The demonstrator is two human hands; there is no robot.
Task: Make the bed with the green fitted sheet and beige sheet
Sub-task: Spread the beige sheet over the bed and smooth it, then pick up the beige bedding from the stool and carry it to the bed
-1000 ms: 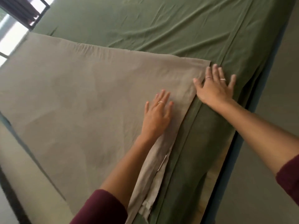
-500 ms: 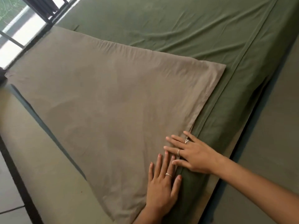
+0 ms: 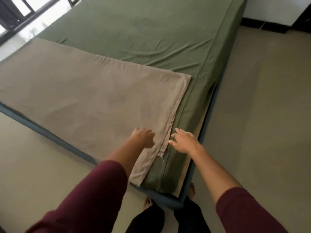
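Grip: nothing is clasped by either hand; the fingers of both are seen loosely spread.
Left hand [image 3: 143, 137]: laid on or just over the beige sheet [image 3: 87, 98] near its right edge; contact cannot be told through the blur.
Right hand [image 3: 184, 142]: placed on the green fitted sheet [image 3: 151, 39], just beside the beige sheet's edge, with rings seen on two fingers.
Beige sheet: spread flat across the near part of the bed, its near corner draped over the mattress end.
Green fitted sheet: stretched over the mattress, left uncovered along the right side and across the far half.
Bed frame [image 3: 170, 201]: its blue-grey corner is seen below the hands.
Sleeves [image 3: 94, 195]: maroon, worn on both arms.
Floor [image 3: 262, 115]: beige, seen on both sides of the bed.
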